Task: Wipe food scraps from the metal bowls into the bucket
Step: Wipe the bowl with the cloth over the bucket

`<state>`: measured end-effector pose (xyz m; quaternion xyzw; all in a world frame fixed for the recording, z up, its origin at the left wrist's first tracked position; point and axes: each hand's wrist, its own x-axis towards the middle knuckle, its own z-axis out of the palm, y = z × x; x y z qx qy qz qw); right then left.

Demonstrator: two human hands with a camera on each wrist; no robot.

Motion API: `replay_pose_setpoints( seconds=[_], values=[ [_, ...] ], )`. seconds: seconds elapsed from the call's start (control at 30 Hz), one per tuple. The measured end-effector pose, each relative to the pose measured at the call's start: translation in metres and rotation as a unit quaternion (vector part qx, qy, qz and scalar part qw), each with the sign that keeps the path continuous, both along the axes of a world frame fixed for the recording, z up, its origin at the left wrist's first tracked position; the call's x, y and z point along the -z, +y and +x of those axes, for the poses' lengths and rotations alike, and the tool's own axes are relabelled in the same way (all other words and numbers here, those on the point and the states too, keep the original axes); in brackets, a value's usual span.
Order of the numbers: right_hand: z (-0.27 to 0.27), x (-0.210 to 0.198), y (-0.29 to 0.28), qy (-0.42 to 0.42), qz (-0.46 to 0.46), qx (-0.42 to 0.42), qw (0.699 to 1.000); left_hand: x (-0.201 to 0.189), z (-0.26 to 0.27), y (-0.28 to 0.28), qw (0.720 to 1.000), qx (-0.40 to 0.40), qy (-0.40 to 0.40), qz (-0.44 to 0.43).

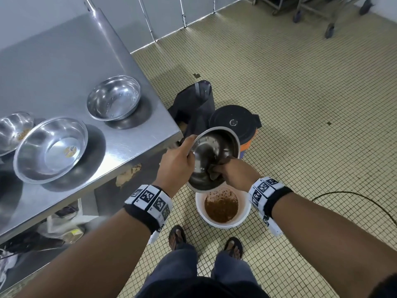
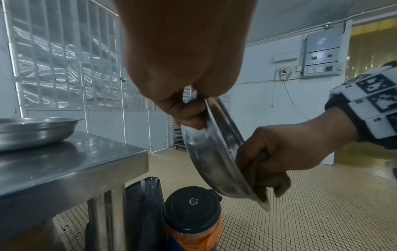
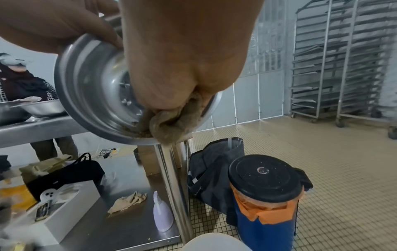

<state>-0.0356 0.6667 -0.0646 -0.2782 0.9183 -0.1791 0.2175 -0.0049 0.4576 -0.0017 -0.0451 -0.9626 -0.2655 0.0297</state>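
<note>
My left hand (image 1: pixel 178 157) (image 2: pixel 184 112) grips the rim of a metal bowl (image 1: pixel 211 151) (image 2: pixel 206 152) (image 3: pixel 94 88), tilted steeply above the white bucket (image 1: pixel 245 214) of brown scraps on the floor. My right hand (image 1: pixel 233 172) (image 2: pixel 279 149) holds a bunched brown cloth (image 1: pixel 213 172) (image 3: pixel 169 125) (image 2: pixel 277 183) against the bowl's lower inside edge, where brown crumbs cling. On the steel table (image 1: pixel 64 67) stand a bowl with no scraps showing (image 1: pixel 113 97), a bowl with a small smear (image 1: pixel 51 150) and a bowl with scraps (image 1: pixel 12 130) at the left edge.
A black-lidded blue and orange container (image 1: pixel 235 121) (image 3: pixel 266 186) and a dark bag (image 1: pixel 195 104) stand beyond the bucket beside the table leg (image 3: pixel 174 186). The lower shelf holds a rag (image 3: pixel 128 202), a spray bottle (image 3: pixel 162 214) and boxes. Another person (image 3: pixel 23 88) stands behind the table. Wheeled racks (image 3: pixel 343 59) stand far right.
</note>
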Motion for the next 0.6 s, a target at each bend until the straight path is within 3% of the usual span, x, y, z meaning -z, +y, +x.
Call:
replay_pose_setpoints(
  seconds=[0.1,0.2,0.33,0.47,0.6],
  values=[
    [0.007,-0.003,0.006,-0.045,-0.002,0.004,0.999,0.002,-0.002,-0.001,1.0,0.0,0.003,-0.007],
    [0.019,-0.001,0.014,-0.122,-0.113,0.027,0.986,0.003,-0.004,-0.004,1.0,-0.005,0.008,-0.013],
    [0.012,-0.002,0.022,-0.17,-0.149,0.081,0.971,0.001,-0.007,-0.007,1.0,-0.007,0.017,-0.016],
    [-0.012,-0.017,0.021,-0.101,-0.221,0.204,0.948,-0.001,-0.007,-0.009,1.0,-0.005,0.01,-0.009],
    [-0.023,-0.016,0.005,-0.033,-0.168,0.186,0.967,-0.008,-0.002,0.002,1.0,0.01,0.006,-0.002]
  ],
)
